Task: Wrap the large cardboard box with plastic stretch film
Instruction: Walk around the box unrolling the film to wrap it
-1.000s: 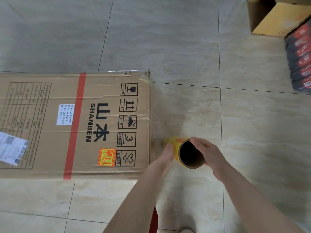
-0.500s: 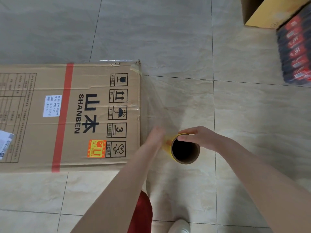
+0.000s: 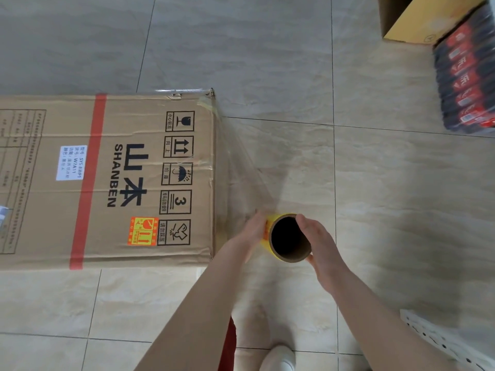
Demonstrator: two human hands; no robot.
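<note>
Pale marbled floor tiles [image 3: 267, 49] fill the view, and the large cardboard box [image 3: 107, 183] lies flat on them at middle left, its long axis running left to right and passing out of the left edge, its printing turned sideways. Just off its lower right corner stands the stretch film roll [image 3: 290, 259], long axis pointing down toward the floor and its open brown core facing the camera. A clear sheet of film [image 3: 241, 178] stretches from the roll up to the box's right end. The left hand [image 3: 253, 232] presses the roll's yellow left side with what look like straight fingers; the right hand [image 3: 320, 246] grips the right side, thumb at the rim. Half a second ago that hand reached across the top of the rim. A smaller carton [image 3: 417, 25] and a shrink-wrapped red-labelled pack [image 3: 466, 79] sit upper right.
</note>
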